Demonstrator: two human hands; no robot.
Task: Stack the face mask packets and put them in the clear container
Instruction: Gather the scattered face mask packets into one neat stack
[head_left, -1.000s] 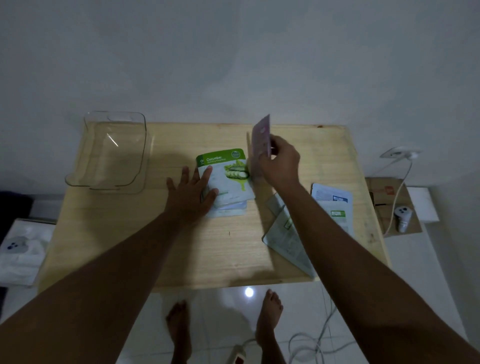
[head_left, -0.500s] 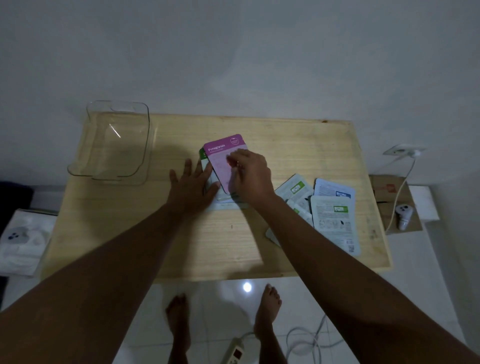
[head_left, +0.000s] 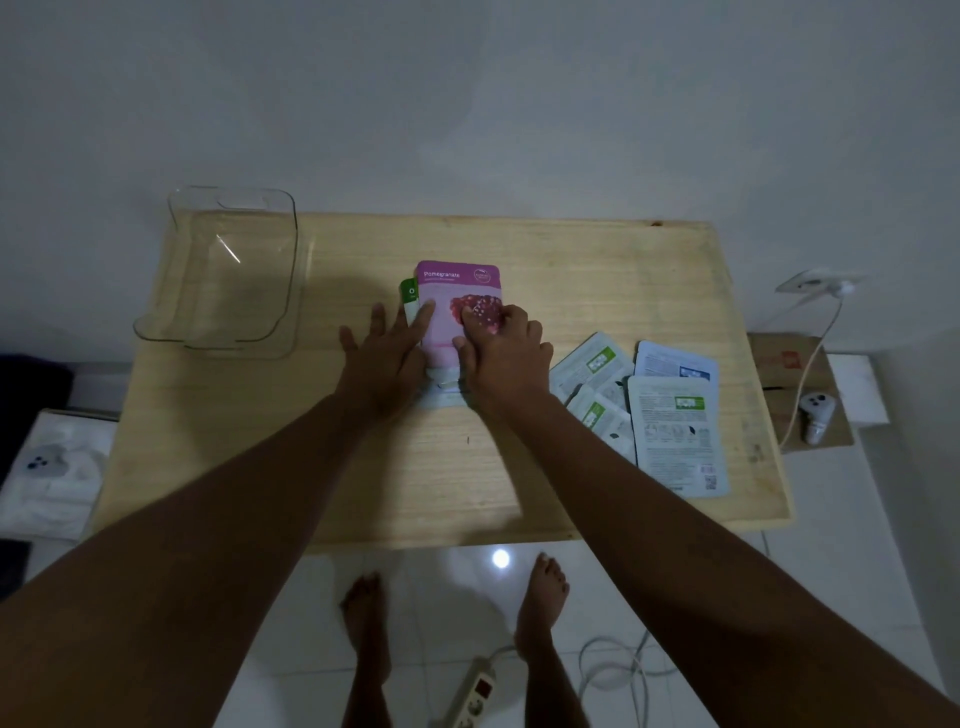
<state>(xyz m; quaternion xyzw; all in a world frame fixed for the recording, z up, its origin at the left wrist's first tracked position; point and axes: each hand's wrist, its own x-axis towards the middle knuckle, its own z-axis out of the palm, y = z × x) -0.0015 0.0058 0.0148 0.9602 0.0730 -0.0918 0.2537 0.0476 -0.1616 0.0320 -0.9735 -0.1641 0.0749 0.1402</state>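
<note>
Mid-surface, on pale wooden surface (head_left: 597, 270): pink pomegranate face mask packet (head_left: 457, 291) tops stack. Left hand (head_left: 387, 353) spread flat, bracing stack edge; right hand (head_left: 506, 353) fingers pressing packet down, apparently squaring it. Loose white packets (head_left: 670, 426) right. Clear plastic container (head_left: 228, 270) far left, empty.

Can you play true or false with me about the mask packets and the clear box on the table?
1. The pink Pomegranate packet lies on top of the pile. True.
2. The clear container has packets in it. False: it holds none.
3. Both the left hand and the right hand touch the pile. True.
4. The loose packets lie left of the pile. False: they lie right of it.
5. The container stands on the floor. False: it stands on the wooden table.
</note>
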